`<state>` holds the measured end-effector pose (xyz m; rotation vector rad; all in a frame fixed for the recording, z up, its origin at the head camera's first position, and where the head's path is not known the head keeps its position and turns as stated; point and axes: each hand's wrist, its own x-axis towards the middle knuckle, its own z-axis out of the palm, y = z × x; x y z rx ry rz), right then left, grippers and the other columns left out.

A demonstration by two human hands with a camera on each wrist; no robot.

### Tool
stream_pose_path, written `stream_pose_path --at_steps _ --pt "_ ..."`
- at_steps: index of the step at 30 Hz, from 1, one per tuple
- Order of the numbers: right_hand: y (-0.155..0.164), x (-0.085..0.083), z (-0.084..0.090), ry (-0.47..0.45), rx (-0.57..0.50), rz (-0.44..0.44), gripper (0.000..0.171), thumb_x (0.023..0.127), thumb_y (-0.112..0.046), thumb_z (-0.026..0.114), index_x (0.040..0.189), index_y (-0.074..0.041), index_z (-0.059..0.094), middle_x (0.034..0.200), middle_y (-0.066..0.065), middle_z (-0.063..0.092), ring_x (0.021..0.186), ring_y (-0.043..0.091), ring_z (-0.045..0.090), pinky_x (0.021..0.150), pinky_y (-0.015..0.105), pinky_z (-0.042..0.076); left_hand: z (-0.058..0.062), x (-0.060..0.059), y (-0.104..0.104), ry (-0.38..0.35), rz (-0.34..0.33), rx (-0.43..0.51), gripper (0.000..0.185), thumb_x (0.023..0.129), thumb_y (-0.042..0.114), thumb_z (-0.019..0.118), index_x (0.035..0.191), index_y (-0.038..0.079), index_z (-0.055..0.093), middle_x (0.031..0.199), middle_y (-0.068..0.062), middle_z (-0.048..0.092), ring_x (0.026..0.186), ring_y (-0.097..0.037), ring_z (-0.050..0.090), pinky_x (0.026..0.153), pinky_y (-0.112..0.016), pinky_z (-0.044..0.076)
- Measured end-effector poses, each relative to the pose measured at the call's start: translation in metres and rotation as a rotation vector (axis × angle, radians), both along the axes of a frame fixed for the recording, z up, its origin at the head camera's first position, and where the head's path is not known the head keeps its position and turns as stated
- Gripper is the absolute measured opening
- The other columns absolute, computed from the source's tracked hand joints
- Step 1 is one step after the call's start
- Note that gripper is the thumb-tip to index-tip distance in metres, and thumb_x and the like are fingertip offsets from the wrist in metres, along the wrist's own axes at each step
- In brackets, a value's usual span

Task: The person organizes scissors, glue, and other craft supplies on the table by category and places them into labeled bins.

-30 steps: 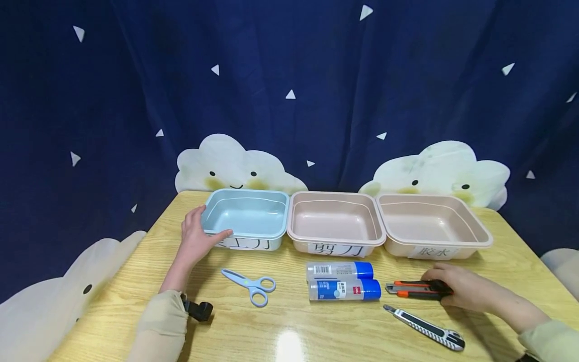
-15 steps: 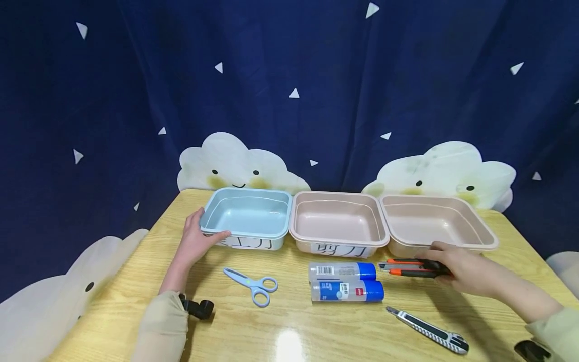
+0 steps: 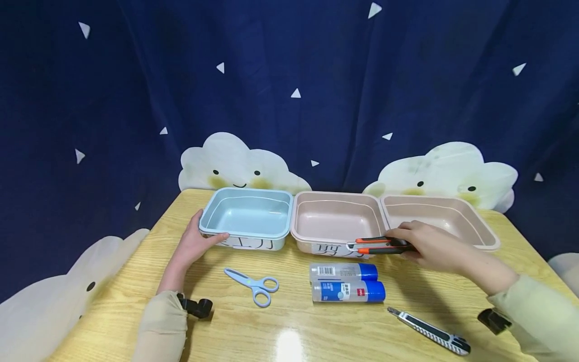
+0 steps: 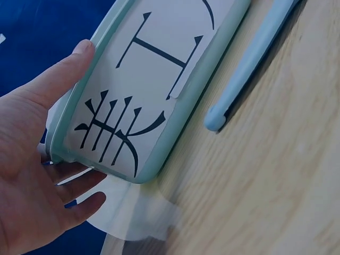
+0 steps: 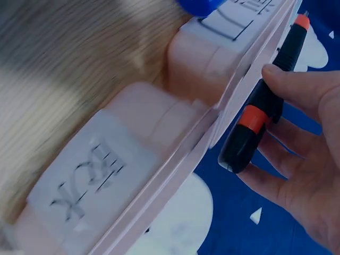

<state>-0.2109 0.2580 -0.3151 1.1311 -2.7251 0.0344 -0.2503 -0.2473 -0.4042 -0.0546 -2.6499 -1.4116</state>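
Orange cutter is hanging in right hand's pinch, left hand gripping blue bin near bench's far-left corner; weakening hold could drop it.

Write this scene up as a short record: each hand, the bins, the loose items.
left hand: grips near-left corner of blue bin
right hand: holds orange-and-black cutter, raised off the table
bins: blue bin, middle pinkish bin, right beige bin, in a row, labelled in front
loose items: blue scissors, two blue-capped glue bottles, silver cutter
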Motion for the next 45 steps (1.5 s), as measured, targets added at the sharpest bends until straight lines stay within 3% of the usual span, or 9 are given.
stream_pose_path --at_steps 5,13,20,28,35,38,45 --pt "-0.022 -0.011 0.001 0.007 -0.033 0.004 0.041 0.071 -0.01 0.074 0.11 -0.009 0.062 0.09 -0.001 0.06 0.077 0.012 0.052 0.069 0.033 0.048 -0.001 0.0 -0.001 -0.009 -0.006 0.024 0.101 0.072 0.037 0.076 0.144 0.005 0.012 0.141 -0.021 0.03 0.127 -0.037 0.033 0.103 -0.052 0.026" --pt "-0.054 -0.03 0.001 -0.031 -0.103 -0.007 0.041 0.077 -0.009 0.07 0.115 -0.005 0.057 0.106 0.007 0.06 0.093 0.022 0.055 0.082 0.041 0.047 -0.001 0.002 -0.003 -0.061 0.017 0.009 0.103 0.072 0.042 0.074 0.146 0.01 0.01 0.143 -0.019 0.03 0.129 -0.036 0.031 0.104 -0.052 0.025" --pt "-0.08 -0.051 -0.002 0.043 -0.142 0.043 0.041 0.078 -0.015 0.07 0.115 -0.001 0.057 0.107 0.013 0.06 0.103 0.031 0.053 0.092 0.047 0.041 -0.002 0.002 -0.005 -0.058 0.021 0.021 0.104 0.071 0.042 0.075 0.145 0.01 0.01 0.143 -0.019 0.03 0.129 -0.036 0.031 0.103 -0.053 0.025" --pt "-0.11 -0.066 -0.002 0.083 -0.088 -0.033 0.04 0.081 -0.022 0.066 0.117 -0.007 0.057 0.111 0.009 0.061 0.094 0.026 0.057 0.08 0.042 0.047 0.0 0.003 -0.006 -0.066 0.018 0.038 0.103 0.072 0.042 0.074 0.145 0.011 0.009 0.143 -0.019 0.029 0.13 -0.036 0.03 0.104 -0.052 0.025" --pt "-0.138 -0.081 -0.01 -0.048 -0.187 -0.033 0.042 0.082 -0.015 0.066 0.123 -0.011 0.055 0.106 0.007 0.063 0.088 0.023 0.054 0.082 0.039 0.045 -0.002 0.003 -0.005 -0.076 0.021 0.041 0.102 0.072 0.042 0.074 0.146 0.011 0.01 0.143 -0.019 0.029 0.13 -0.036 0.029 0.105 -0.051 0.025" --pt "-0.15 -0.088 -0.012 -0.062 -0.238 -0.009 0.043 0.081 -0.013 0.067 0.122 -0.014 0.056 0.099 0.004 0.063 0.082 0.021 0.054 0.078 0.037 0.045 -0.002 0.003 -0.004 -0.077 0.019 0.035 0.102 0.073 0.042 0.074 0.146 0.01 0.009 0.143 -0.019 0.03 0.13 -0.036 0.029 0.105 -0.051 0.025" --pt "-0.176 -0.098 -0.019 0.005 -0.263 0.047 0.029 0.079 -0.012 0.068 0.106 -0.003 0.062 0.089 0.007 0.065 0.077 0.023 0.055 0.073 0.037 0.044 -0.002 0.002 -0.002 -0.073 0.028 0.029 0.101 0.073 0.042 0.074 0.145 0.011 0.01 0.143 -0.019 0.03 0.13 -0.036 0.03 0.104 -0.051 0.026"
